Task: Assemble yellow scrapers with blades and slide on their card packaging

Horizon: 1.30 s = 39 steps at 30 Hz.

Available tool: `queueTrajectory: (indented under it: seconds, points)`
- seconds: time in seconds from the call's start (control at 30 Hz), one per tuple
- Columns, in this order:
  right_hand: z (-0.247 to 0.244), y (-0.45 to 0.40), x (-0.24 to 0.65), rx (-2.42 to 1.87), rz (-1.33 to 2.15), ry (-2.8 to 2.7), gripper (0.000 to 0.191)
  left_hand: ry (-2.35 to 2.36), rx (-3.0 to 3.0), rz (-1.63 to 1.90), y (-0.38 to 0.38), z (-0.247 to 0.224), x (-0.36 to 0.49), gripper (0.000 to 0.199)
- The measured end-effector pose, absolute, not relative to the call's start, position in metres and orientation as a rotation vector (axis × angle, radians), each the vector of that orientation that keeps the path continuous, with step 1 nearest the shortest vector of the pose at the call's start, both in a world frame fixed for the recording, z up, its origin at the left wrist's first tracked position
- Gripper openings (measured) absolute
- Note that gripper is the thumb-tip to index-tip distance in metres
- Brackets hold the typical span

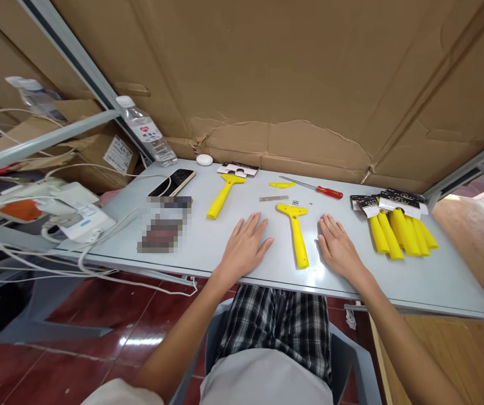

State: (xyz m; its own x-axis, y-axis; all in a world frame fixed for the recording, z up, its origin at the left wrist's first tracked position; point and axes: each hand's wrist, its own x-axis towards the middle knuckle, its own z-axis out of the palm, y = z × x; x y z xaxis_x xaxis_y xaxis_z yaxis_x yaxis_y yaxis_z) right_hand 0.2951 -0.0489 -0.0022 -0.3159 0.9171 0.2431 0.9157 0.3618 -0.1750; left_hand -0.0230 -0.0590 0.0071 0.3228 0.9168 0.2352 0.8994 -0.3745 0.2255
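Observation:
My left hand [246, 246] lies flat on the grey table [208, 247], fingers spread, holding nothing. Flat on the table too is my right hand [338, 247], fingers extended and holding nothing. Between them rests a yellow scraper handle [296, 236] with a T-shaped head. Behind it are a metal blade [273, 198], a small yellow cover [282, 184] and a screwdriver [328, 192] with a red handle. Another yellow scraper [223, 197] with a black-and-white card [238, 169] sits beyond my left hand. Several yellow scrapers [402, 233] with cards are grouped at the right.
A phone [173, 183], a white oval object [204, 160] and a water bottle [147, 132] stand or lie at the back left. White cables and a power strip [85, 222] crowd the left end. Cardboard [267, 73] rises behind the table.

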Motion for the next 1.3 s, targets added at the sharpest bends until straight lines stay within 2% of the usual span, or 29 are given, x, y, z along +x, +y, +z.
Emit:
queueTrajectory:
  seconds: [0.47,0.8,1.17,1.3]
  points:
    - [-0.009,-0.051,0.29,-1.705,0.046,-2.195,0.069,1.831,2.477,0.523,-0.06,0.004,-0.02,0.063]
    - [-0.001,-0.06,0.283,-1.745,-0.052,-2.339,0.067,1.816,2.498,0.445,-0.062,0.01,-0.021,0.068]
    - [0.006,-0.062,0.277,-1.78,-0.049,-2.346,0.065,1.818,2.501,0.509,-0.062,0.006,-0.021,0.066]
    - [0.01,-0.063,0.274,-1.836,-0.037,-2.367,0.066,1.853,2.523,0.418,-0.063,0.01,-0.019,0.067]
